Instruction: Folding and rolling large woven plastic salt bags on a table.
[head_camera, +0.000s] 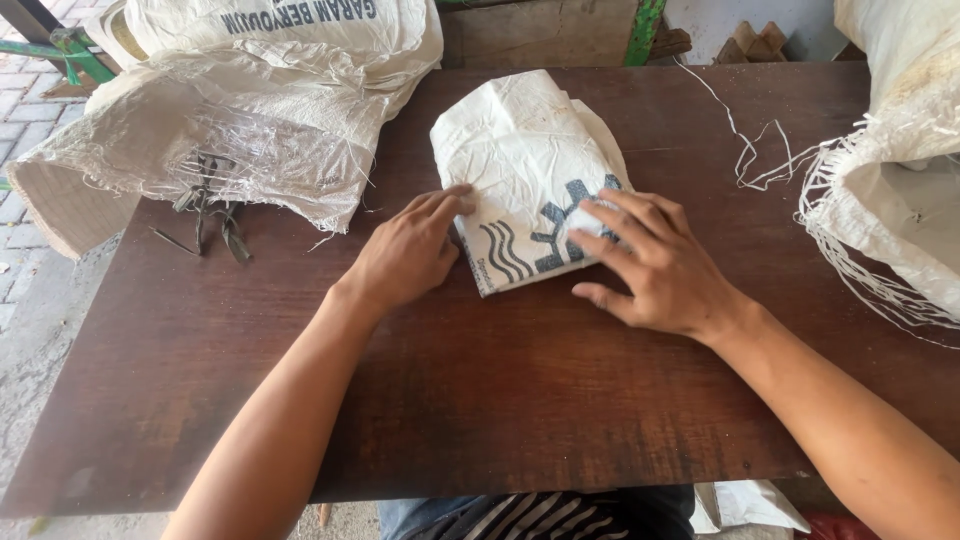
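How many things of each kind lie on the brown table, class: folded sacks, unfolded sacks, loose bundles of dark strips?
Folded white woven sack, under both hands: 1
Unfolded woven sacks: 2, one far left, one frayed at right
Bundle of dark strips: 1
Total: 4

Lying under soft daylight: a dark brown wooden tabletop (480, 400). Showing at the left edge, grey paved brick flooring (25, 90) and a green metal frame (75, 50). Standing at the far side, a weathered wooden board (540, 30) beside a green painted post (645, 28).
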